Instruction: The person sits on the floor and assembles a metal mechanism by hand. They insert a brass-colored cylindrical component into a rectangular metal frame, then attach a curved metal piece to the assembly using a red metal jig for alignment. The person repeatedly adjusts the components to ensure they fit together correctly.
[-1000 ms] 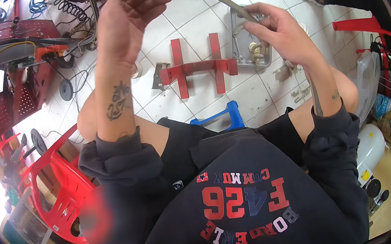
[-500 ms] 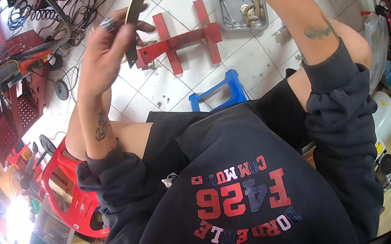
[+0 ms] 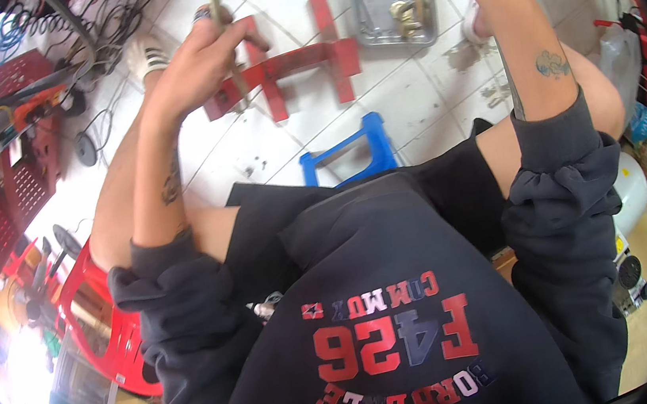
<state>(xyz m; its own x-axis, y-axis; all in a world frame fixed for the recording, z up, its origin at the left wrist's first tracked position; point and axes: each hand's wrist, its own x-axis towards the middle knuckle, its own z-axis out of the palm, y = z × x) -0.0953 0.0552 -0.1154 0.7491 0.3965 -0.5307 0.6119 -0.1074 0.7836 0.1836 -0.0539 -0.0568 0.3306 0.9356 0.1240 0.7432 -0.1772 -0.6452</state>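
Strip (image 3: 216, 0) thru L hand (image 3: 194, 63), jutting both sides

White tiles with dark spots make up the floor (image 3: 422, 103). On it stand a red metal frame (image 3: 280, 66), a blue stool (image 3: 378, 138) and a grey tray (image 3: 385, 38); dark cables (image 3: 112, 25) lie tangled at upper left.

The left forearm (image 3: 153, 173) is extended forward and inclined slightly inward. The left hand (image 3: 200, 66) is closed in a grip, with the digits bent and the fingertips directed toward the right. The right forearm (image 3: 522, 36) is extended forward and angled inward; the right hand is cut off by the upper edge. The knees (image 3: 605, 100) are spread wide.
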